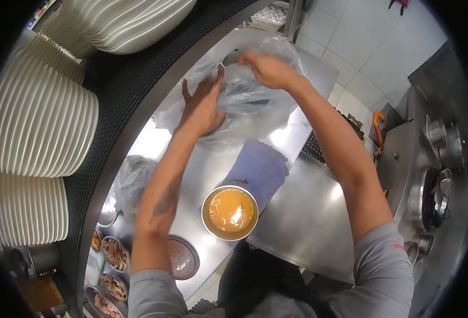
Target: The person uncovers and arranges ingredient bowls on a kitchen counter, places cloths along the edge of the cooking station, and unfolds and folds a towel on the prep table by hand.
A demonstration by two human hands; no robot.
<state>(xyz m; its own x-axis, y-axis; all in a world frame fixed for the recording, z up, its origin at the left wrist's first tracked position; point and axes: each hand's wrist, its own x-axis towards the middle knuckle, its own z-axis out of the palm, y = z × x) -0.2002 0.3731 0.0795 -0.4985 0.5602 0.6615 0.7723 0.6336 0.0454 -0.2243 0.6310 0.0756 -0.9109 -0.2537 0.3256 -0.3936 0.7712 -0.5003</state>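
Extending around left fingers (220, 76) and right fingers (247, 57): clear plastic bag (250, 94).

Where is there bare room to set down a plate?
The widest patch is steel surface between the blue cloth and right arm. A smaller strip of counter lies between the bowl and left forearm. Crowded: the plastic around the left hand and right hand; the food dishes, lower left.
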